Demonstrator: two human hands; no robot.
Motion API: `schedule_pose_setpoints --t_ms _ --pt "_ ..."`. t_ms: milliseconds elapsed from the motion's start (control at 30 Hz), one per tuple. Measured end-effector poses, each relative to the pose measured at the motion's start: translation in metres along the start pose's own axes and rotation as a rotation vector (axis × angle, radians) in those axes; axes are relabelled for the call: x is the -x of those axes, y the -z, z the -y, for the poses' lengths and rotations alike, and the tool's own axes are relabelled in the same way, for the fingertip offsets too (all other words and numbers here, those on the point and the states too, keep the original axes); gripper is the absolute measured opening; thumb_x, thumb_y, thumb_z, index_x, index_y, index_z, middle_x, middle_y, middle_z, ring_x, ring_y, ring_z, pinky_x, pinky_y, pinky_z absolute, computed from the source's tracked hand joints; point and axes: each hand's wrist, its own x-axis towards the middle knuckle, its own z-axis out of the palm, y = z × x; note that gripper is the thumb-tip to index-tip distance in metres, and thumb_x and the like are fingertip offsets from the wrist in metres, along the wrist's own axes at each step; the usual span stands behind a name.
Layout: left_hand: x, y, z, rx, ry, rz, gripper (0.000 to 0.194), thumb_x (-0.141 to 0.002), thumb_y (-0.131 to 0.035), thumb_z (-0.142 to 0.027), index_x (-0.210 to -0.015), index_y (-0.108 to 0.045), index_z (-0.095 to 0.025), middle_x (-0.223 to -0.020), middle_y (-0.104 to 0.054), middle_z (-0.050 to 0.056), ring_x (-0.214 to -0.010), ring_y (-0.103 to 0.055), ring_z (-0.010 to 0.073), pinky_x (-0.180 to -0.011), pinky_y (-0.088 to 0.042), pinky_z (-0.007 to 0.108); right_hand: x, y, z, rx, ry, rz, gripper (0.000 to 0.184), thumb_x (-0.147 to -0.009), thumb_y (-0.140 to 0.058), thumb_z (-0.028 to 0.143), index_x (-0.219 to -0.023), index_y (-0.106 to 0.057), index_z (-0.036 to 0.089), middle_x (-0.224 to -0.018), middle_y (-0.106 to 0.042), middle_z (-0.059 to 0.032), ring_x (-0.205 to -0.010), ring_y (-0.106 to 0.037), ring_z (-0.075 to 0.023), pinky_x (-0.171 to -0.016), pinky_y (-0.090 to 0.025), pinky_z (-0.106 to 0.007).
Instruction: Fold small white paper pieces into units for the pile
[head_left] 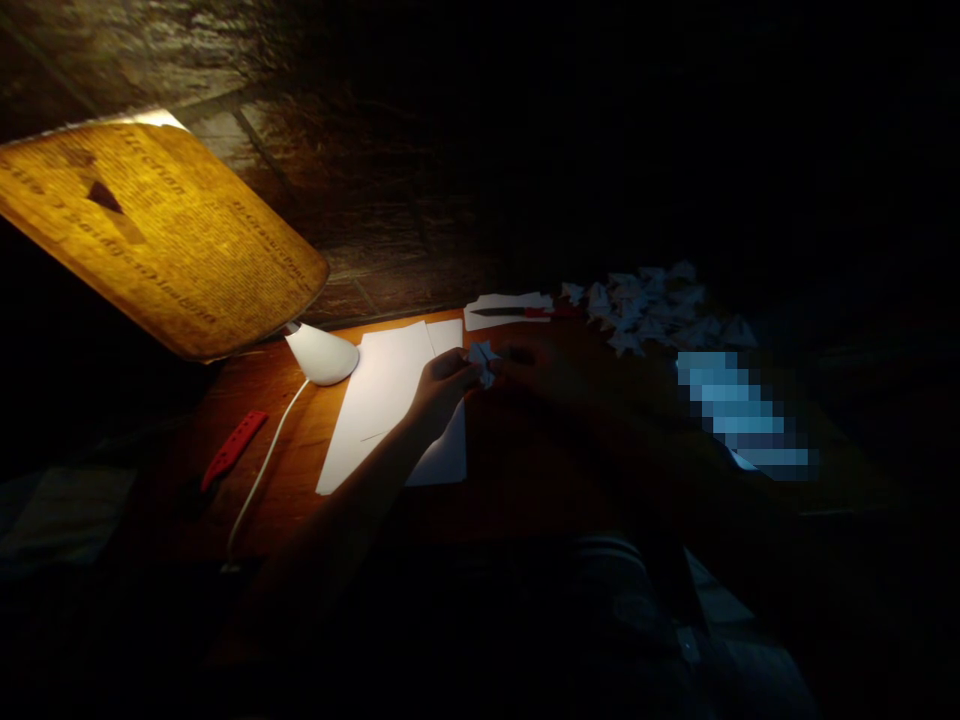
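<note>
The scene is very dark, lit only by a lamp at the left. My left hand [444, 382] is closed on a small folded white paper piece [482, 362], pinching its left side above the white sheets [390, 400]. My right hand [534, 368] is in shadow and closes on the same paper piece from the right. Both hands hover just over the orange-brown table [300, 440].
A white lamp base [322, 354] with a cord [262, 470] stands at the left under a yellow printed shade [161, 235]. A red strip [232, 450] lies near the cord. Red-handled scissors [525, 312] rest on paper behind, beside a pile of several folded paper pieces [652, 305].
</note>
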Motion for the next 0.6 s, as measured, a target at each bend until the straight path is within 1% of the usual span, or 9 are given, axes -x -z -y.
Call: schedule_pose_setpoints --t_ms 67,167,267,367,433,500,600 --pt "0.002 -0.002 -0.004 0.003 0.004 0.009 0.039 -0.063 -0.096 -0.036 -0.079 -0.066 -0.017 -0.073 -0.069 0.0 -0.068 -0.066 0.0115 -0.066 -0.055 0.023 0.001 0.0 0.002 0.025 0.002 -0.007 0.036 -0.075 -0.082 0.053 -0.074 -0.066 0.02 -0.073 -0.063 0.0 -0.072 -0.057 -0.0173 -0.068 -0.046 -0.032" --pt "0.005 -0.003 -0.012 -0.012 0.018 0.029 0.042 -0.067 -0.095 -0.046 -0.078 -0.067 -0.017 -0.073 -0.068 0.0 -0.067 -0.066 0.0119 -0.068 -0.057 0.025 0.003 0.001 0.005 0.032 -0.022 0.012 0.039 -0.074 -0.085 0.054 -0.072 -0.067 0.019 -0.073 -0.064 0.0 -0.072 -0.057 -0.0169 -0.068 -0.046 -0.031" --pt "0.007 -0.001 -0.018 -0.102 0.01 0.034 0.044 -0.071 -0.093 -0.052 -0.075 -0.068 -0.016 -0.073 -0.068 0.001 -0.068 -0.066 0.0132 -0.069 -0.058 0.027 0.004 0.002 0.007 0.053 -0.046 0.061 0.038 -0.073 -0.087 0.052 -0.073 -0.067 0.019 -0.074 -0.066 -0.0002 -0.071 -0.059 -0.0166 -0.068 -0.046 -0.031" --pt "0.005 0.005 -0.017 -0.214 -0.004 0.043 0.042 -0.072 -0.092 -0.052 -0.077 -0.073 -0.015 -0.072 -0.071 0.003 -0.068 -0.068 0.0149 -0.068 -0.056 0.028 0.004 0.004 0.008 0.107 -0.036 0.111 0.033 -0.075 -0.085 0.048 -0.074 -0.07 0.018 -0.075 -0.068 -0.001 -0.071 -0.059 -0.0159 -0.066 -0.045 -0.03" --pt "0.003 0.009 -0.014 -0.275 -0.016 0.05 0.042 -0.068 -0.095 -0.05 -0.075 -0.074 -0.014 -0.07 -0.072 0.004 -0.065 -0.067 0.0155 -0.065 -0.054 0.028 0.005 0.006 0.009 0.144 -0.019 0.129 0.03 -0.075 -0.085 0.046 -0.075 -0.072 0.019 -0.075 -0.07 -0.0013 -0.071 -0.059 -0.0158 -0.065 -0.045 -0.03" --pt "-0.001 0.012 -0.011 -0.314 -0.036 0.044 0.041 -0.066 -0.096 -0.049 -0.072 -0.074 -0.015 -0.067 -0.073 0.005 -0.063 -0.066 0.0157 -0.062 -0.051 0.027 0.005 0.009 0.01 0.168 -0.011 0.127 0.028 -0.077 -0.083 0.046 -0.075 -0.073 0.02 -0.074 -0.07 -0.0015 -0.07 -0.059 -0.016 -0.065 -0.045 -0.03" --pt "-0.003 0.014 -0.009 -0.292 -0.066 0.011 0.041 -0.067 -0.095 -0.05 -0.072 -0.075 -0.015 -0.069 -0.075 0.006 -0.065 -0.067 0.0161 -0.062 -0.051 0.027 0.005 0.011 0.01 0.147 -0.026 0.091 0.029 -0.08 -0.082 0.048 -0.078 -0.075 0.02 -0.077 -0.073 -0.0029 -0.071 -0.061 -0.0167 -0.065 -0.046 -0.03"
